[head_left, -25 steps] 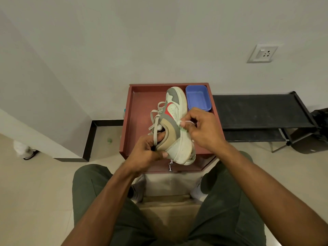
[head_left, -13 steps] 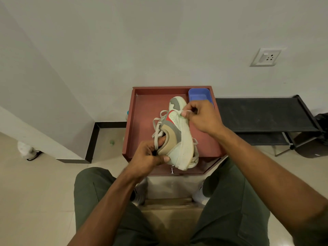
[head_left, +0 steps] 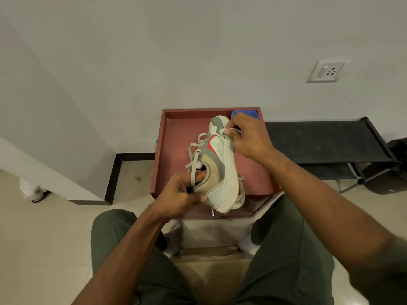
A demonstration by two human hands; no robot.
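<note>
Sneaker held up over the red tray-top, toe pointing away, sole turned right. Left hand is clamped round the heel collar and right hand pinches a small white wad against the side near the toe, so I'd judge a wiping step is in hand. Next move likely calls for short strokes along the midsole with a firm heel grip; no brand or writing readable, only a red patch on the side panel.

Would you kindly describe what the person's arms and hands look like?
Both forearms are bare from wrist to elbow. The left hand and right hand wear no gloves; no ring, watch or bracelet shows. A dark olive patch high on the right arm may be a short sleeve.
</note>
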